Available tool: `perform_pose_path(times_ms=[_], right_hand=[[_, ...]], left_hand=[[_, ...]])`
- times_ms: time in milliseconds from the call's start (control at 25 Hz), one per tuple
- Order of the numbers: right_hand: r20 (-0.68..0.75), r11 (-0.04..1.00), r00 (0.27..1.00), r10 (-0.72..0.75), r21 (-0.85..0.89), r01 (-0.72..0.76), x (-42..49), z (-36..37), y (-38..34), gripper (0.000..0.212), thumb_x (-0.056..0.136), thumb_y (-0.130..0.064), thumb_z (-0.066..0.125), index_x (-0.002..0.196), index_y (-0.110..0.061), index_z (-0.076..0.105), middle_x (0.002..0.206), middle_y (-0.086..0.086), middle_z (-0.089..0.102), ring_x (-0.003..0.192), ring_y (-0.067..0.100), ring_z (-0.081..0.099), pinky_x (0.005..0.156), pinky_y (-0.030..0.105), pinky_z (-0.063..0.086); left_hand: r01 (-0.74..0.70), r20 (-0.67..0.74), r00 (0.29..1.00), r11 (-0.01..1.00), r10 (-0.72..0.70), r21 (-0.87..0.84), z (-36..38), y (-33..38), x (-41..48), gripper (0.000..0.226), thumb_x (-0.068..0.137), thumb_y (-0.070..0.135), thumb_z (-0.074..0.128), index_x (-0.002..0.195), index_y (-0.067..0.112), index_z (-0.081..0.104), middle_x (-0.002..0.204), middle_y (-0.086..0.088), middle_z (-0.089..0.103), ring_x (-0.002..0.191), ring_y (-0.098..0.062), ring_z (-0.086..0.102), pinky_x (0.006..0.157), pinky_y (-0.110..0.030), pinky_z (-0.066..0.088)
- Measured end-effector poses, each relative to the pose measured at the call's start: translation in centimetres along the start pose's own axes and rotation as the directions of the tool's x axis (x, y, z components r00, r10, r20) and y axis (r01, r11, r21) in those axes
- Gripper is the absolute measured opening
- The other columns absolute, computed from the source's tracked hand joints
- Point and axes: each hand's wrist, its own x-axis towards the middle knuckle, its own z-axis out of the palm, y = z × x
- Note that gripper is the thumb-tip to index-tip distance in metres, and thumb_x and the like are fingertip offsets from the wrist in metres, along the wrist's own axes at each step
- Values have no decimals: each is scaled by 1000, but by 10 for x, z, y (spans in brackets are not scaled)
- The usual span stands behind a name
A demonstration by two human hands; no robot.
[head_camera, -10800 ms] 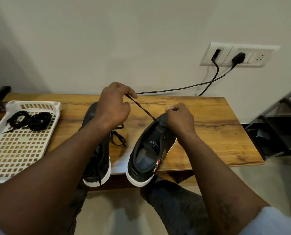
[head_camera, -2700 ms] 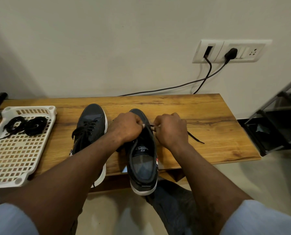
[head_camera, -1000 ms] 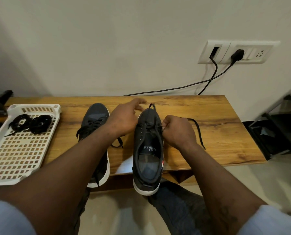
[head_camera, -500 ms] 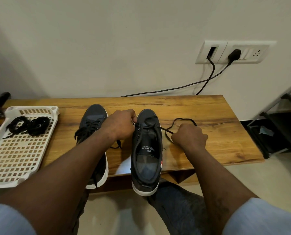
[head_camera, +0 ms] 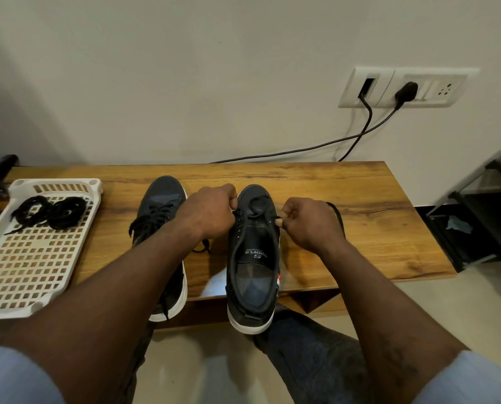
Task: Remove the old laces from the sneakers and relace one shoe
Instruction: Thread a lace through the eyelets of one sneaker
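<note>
Two dark sneakers with white soles stand toe-away on the wooden bench [head_camera: 360, 199]. The right sneaker [head_camera: 253, 266] has most eyelets bare, and a black lace [head_camera: 338, 217] runs through its front eyelets and loops out to the right on the wood. My left hand [head_camera: 211, 212] grips the shoe's left eyelet edge with curled fingers. My right hand [head_camera: 307, 223] pinches the lace tip at the right eyelet row. The left sneaker [head_camera: 163, 211] is laced, partly hidden under my left forearm.
A white perforated plastic tray [head_camera: 25, 263] sits at the bench's left end with two coiled black laces [head_camera: 49, 212] in it. Black cables [head_camera: 316, 145] hang from a wall socket [head_camera: 403, 88] behind the bench. A dark metal rack [head_camera: 482, 217] stands to the right.
My right hand has come back from the bench to the shoe's right eyelet row with the lace tip. My left hand stays on the shoe's left side.
</note>
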Motion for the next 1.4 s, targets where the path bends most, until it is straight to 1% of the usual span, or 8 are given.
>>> perform_pose_path(times_ms=[200,360,480,640,840,1080,1200,1400], right_hand=[[-10,912,940,341,-239,-334,1,-5,32,18,95,-26,64,111,-22,70,120,9,63,117,32,55,101,52,46],[32,991,996,79,-115,-75,2,-7,7,31,92,-35,71,123,-32,69,131,1,65,128,31,53,103,50,46],[-5,998,998,-62,3,62,-2,-5,-10,14,94,-41,73,105,-32,75,114,-5,73,113,23,62,97,44,52],[-24,999,1000,-6,-46,5,2,2,-1,13,97,-41,70,91,-29,69,96,-5,72,95,20,64,86,40,56],[80,949,963,258,-210,-236,5,-1,23,17,93,-39,72,104,-25,71,113,5,68,112,30,60,97,51,54],[28,995,999,-18,102,16,6,-10,4,40,89,-38,76,126,-32,66,122,-6,69,113,22,62,96,46,54],[2,995,995,-99,-12,99,0,-8,-8,56,94,-33,74,145,-38,53,141,-4,61,135,27,50,109,53,45],[-42,982,988,-152,-118,146,-2,-3,-13,15,98,-32,69,113,-34,72,123,-6,67,125,26,52,101,51,48]], left_hand=[[48,5,999,998,-48,41,-6,3,-3,20,87,11,55,89,30,59,91,3,66,84,-22,62,68,-39,53],[39,19,999,999,-39,25,-4,1,-1,19,91,12,53,88,29,61,94,1,68,85,-22,61,67,-36,47],[25,3,1000,999,-25,29,-2,3,-1,17,93,12,52,92,25,63,94,-1,69,86,-24,61,66,-35,43],[38,12,999,997,-39,60,-5,3,-1,16,94,16,53,88,28,61,94,0,68,86,-24,61,68,-34,45],[58,70,995,992,-66,113,-13,2,-1,16,92,15,55,93,28,64,100,2,67,89,-23,60,71,-33,45],[62,114,991,998,-65,27,-15,-4,0,10,92,18,63,96,23,71,103,2,72,96,-23,64,83,-37,56],[33,100,995,997,-27,-65,-16,-5,-1,8,94,29,73,92,21,71,91,4,71,89,-18,63,78,-35,51],[-26,-12,1000,993,24,-113,-11,-3,-3,8,94,20,75,93,25,69,85,8,69,87,-14,66,75,-33,52]])
